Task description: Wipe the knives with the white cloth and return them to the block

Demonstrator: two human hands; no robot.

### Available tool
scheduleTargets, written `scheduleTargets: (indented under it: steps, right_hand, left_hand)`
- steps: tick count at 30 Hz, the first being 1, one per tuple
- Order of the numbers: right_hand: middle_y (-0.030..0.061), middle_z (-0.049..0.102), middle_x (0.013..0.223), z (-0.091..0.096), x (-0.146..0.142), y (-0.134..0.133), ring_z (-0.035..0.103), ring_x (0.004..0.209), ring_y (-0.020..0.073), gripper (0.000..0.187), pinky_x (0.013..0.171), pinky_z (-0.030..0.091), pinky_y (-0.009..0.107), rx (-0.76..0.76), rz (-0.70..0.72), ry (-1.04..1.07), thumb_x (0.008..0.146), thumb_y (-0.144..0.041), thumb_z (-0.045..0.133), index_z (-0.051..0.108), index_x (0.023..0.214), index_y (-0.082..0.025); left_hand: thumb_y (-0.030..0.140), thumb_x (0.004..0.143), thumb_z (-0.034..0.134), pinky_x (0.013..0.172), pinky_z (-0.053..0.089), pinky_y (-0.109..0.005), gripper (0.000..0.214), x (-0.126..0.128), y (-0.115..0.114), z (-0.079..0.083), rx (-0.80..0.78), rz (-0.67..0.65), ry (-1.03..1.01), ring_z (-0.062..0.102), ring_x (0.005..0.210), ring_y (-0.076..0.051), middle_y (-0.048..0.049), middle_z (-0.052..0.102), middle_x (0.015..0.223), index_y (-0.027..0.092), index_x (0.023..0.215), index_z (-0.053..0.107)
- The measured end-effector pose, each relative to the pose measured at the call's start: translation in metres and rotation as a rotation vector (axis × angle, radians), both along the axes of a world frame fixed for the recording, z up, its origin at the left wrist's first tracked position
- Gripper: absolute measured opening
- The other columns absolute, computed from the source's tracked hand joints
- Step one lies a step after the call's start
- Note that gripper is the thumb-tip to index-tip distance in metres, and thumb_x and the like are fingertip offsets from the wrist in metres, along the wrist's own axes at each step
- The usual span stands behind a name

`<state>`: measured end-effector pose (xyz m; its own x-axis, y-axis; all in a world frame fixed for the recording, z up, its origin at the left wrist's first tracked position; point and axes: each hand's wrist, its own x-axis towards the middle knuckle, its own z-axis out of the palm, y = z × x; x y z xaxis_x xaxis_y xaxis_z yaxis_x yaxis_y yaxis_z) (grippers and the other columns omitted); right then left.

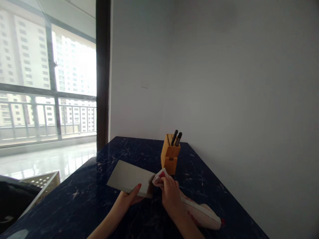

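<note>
**Item 1:** left hand (126, 199), positioned near and left of centre, is grasping the near edge of a flat pale-grey rectangular slab (128, 177). The slab is lying at an angle across a dark navy marble tabletop (74, 209) with thin white veins. The picture does not settle whether the slab is a cleaver blade or a stone.

**Item 2:** right hand (169, 196) is pinching a crumpled white-and-red cloth (159, 176) and is pressing it at the slab's right end. A dark brown patch (150, 187) is showing on that end, just beside the cloth; its nature cannot be told.

**Item 3:** a long white fabric pouch with red markings and a stitched seam (202, 215) is lying near and right on the tabletop, just beside the right forearm.

**Item 4:** a light bamboo knife block (169, 157) is standing upright beyond the hands, just past the slab's far right corner, with 2 black knife handles (176, 138) angling out of its top.

**Surroundings:** a pale grey wall (236, 83) is rising along the tabletop's right and far sides. A tall glazed window (25, 56) is showing high-rise buildings at far left. A perforated tan metal panel (43, 179) and a black object (12, 200) are sitting beyond the tabletop's left edge.
</note>
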<state>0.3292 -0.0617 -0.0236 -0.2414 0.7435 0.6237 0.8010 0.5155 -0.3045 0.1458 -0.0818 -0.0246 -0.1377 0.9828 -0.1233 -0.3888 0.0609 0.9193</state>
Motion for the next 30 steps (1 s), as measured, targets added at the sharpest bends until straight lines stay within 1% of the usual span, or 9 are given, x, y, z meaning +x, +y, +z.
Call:
scheduleTargets:
  steps: [2,4,8,10,13,18,22,25,30]
  right_hand:
    - [0.0059,0.059,0.092,-0.002,0.007,0.005,0.051,0.090,0.0215,0.025,0.077,0.033,0.034,-0.037,-0.077,0.032,0.074,-0.007,0.040,0.052,0.092,-0.020]
    - [0.0063,0.058,0.095,-0.004,0.013,0.010,0.052,0.088,0.0211,0.028,0.075,0.035,0.034,-0.035,-0.088,0.053,0.075,-0.008,0.040,0.051,0.098,-0.019]
    - [0.0050,0.056,0.102,-0.005,0.010,0.012,0.049,0.094,0.0190,0.035,0.081,0.034,0.033,0.065,0.057,0.016,0.082,-0.011,0.036,0.047,0.113,-0.023]
    - [0.0044,0.057,0.097,-0.002,0.004,0.009,0.049,0.093,0.0187,0.034,0.083,0.034,0.033,0.078,0.090,-0.024,0.083,-0.012,0.034,0.049,0.111,-0.024]
    - [0.0048,0.056,0.090,0.003,-0.003,0.002,0.049,0.088,0.0194,0.031,0.082,0.034,0.034,0.044,0.086,-0.053,0.081,-0.010,0.037,0.053,0.104,-0.022]
    - [0.0029,0.057,0.088,0.002,-0.005,-0.003,0.050,0.091,0.0193,0.032,0.089,0.029,0.036,-0.004,0.097,-0.044,0.078,-0.006,0.036,0.054,0.098,-0.023]
    - [0.0033,0.058,0.091,-0.002,-0.002,0.003,0.050,0.093,0.0198,0.026,0.083,0.032,0.034,-0.032,-0.030,-0.007,0.078,-0.007,0.037,0.053,0.093,-0.022]
    - [0.0044,0.059,0.089,-0.004,0.004,0.008,0.052,0.088,0.0199,0.025,0.075,0.032,0.032,-0.066,-0.126,-0.056,0.077,-0.007,0.038,0.054,0.088,-0.021]
    - [0.0049,0.061,0.082,-0.008,0.017,0.015,0.053,0.080,0.0198,0.025,0.070,0.030,0.031,-0.114,-0.258,-0.083,0.073,-0.003,0.039,0.055,0.081,-0.021]
  left_hand:
    - [0.013,0.070,0.067,0.070,0.056,-0.037,0.022,0.000,0.001,-0.001,-0.006,0.027,0.010,0.067,0.072,-0.025,-0.0060,0.072,0.076,0.012,0.089,0.056]
    - [0.013,0.069,0.067,0.070,0.057,-0.037,0.023,0.001,0.001,-0.001,-0.003,0.041,0.010,0.067,0.072,-0.024,-0.0061,0.072,0.076,0.012,0.090,0.056]
    - [0.014,0.069,0.068,0.071,0.057,-0.035,0.024,0.002,0.000,-0.001,0.004,-0.007,-0.005,0.067,0.074,-0.024,-0.0067,0.072,0.077,0.011,0.090,0.056]
    - [0.015,0.069,0.068,0.072,0.056,-0.035,0.025,0.002,-0.001,0.000,0.013,-0.037,-0.007,0.067,0.075,-0.024,-0.0073,0.072,0.079,0.011,0.091,0.056]
    - [0.015,0.069,0.068,0.071,0.056,-0.036,0.026,0.001,-0.002,0.001,0.008,-0.028,0.000,0.067,0.075,-0.025,-0.0081,0.071,0.080,0.011,0.092,0.056]
    - [0.019,0.069,0.069,0.076,0.054,-0.040,0.036,-0.001,-0.004,0.000,-0.002,-0.078,-0.067,0.067,0.077,-0.027,-0.0123,0.070,0.085,0.010,0.100,0.053]
    - [0.017,0.069,0.069,0.078,0.053,-0.042,0.038,-0.003,-0.002,-0.002,0.017,-0.075,-0.127,0.066,0.082,-0.028,-0.0142,0.069,0.090,0.010,0.103,0.053]
    - [0.016,0.070,0.067,0.080,0.052,-0.042,0.036,-0.006,0.000,-0.002,0.031,-0.078,-0.132,0.065,0.084,-0.028,-0.0152,0.068,0.094,0.009,0.103,0.052]
    - [0.014,0.069,0.068,0.076,0.054,-0.041,0.040,-0.017,0.007,-0.006,0.063,0.011,-0.110,0.066,0.082,-0.026,-0.0122,0.068,0.094,0.011,0.106,0.051]
